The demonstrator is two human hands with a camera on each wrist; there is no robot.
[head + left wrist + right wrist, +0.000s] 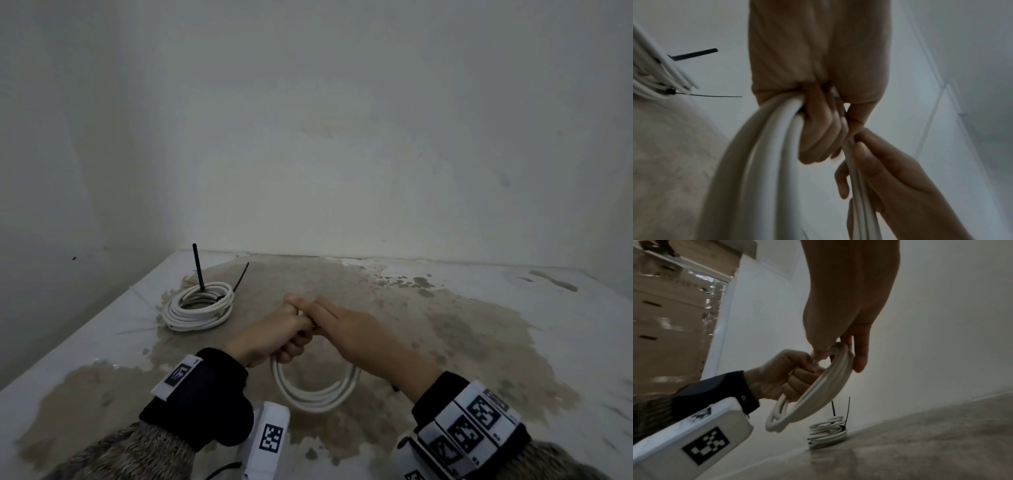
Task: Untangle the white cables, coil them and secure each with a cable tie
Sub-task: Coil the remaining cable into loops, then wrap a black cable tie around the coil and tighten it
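Two white cable coils are in view. One, the held coil [317,387], hangs in the air above the stained table [445,325], lifted clear of it. The left hand [274,334] grips its top in a fist, fingers curled under and around the bundled loops, the back of the hand turned up and the forearm reaching forward from the lower left. In the left wrist view those curled fingers [822,129] wrap the strands where they bend over the palm.

The right hand [346,329] comes in from the lower right and meets the left at the top of the coil, its index and middle fingers extended forward alongside the left knuckles. From the left wrist camera its thumb and fingertips [863,155] pinch a pair of strands just beside the left fist; the right wrist view shows one finger lying against the outer edge of the loops [818,394]. Both wrists carry dark cuffs with white marker blocks [270,435].

Further back on the left of the table lies the tied coil [197,305], well apart from the hands, flat on the surface, bound by a black cable tie [842,427] whose thin tail sticks out. A dark cable end [198,267] stands up from its middle.
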